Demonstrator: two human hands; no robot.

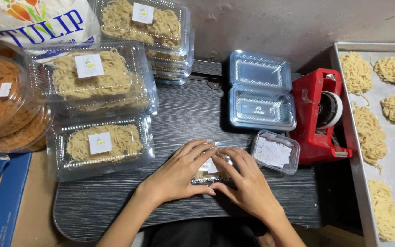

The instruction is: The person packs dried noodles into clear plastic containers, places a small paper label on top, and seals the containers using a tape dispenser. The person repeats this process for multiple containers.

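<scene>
Hands lie flat over a clear clamshell box of noodles at the near middle of the dark wood-grain table. The left hand spreads loose fingers across the lid's left side; the right hand covers the right side, fingertips on the lid near a small white label, pressing rather than gripping. Even pressure from both palms along the rim looks best, so the lid seats without crushing the noodles. Beside the right hand sits a small tub of labels, then a red tape dispenser; an open empty clamshell lies beyond.
</scene>
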